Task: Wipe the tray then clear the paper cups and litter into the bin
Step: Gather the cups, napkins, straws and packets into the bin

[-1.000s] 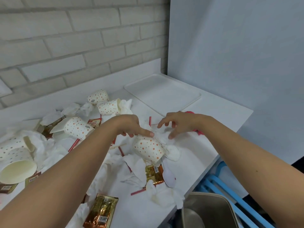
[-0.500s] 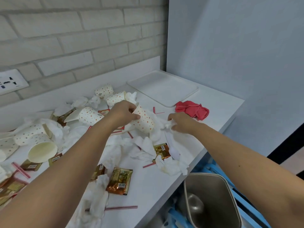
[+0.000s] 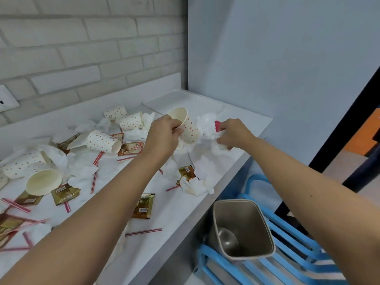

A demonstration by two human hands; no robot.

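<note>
I log a whitewashed brick wall (image 3: pixel 82 48) at the back with a power socket (image 3: pixel 6 99), and a plain pale wall (image 3: pixel 277 58) to the right. White counter (image 3: pixel 181 212) along both; blue slatted frame (image 3: pixel 218 259) below, dark doorframe (image 3: pixel 349 130) far right.

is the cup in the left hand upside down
No, the left hand holds the dotted cup with its open mouth tilted upward.

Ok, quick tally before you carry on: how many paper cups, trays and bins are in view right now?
Paper cups: 6, one of them held in the left hand; a dotted scrap at the left edge may be another.
Trays: 1
Bins: 1
Total: 8
</note>
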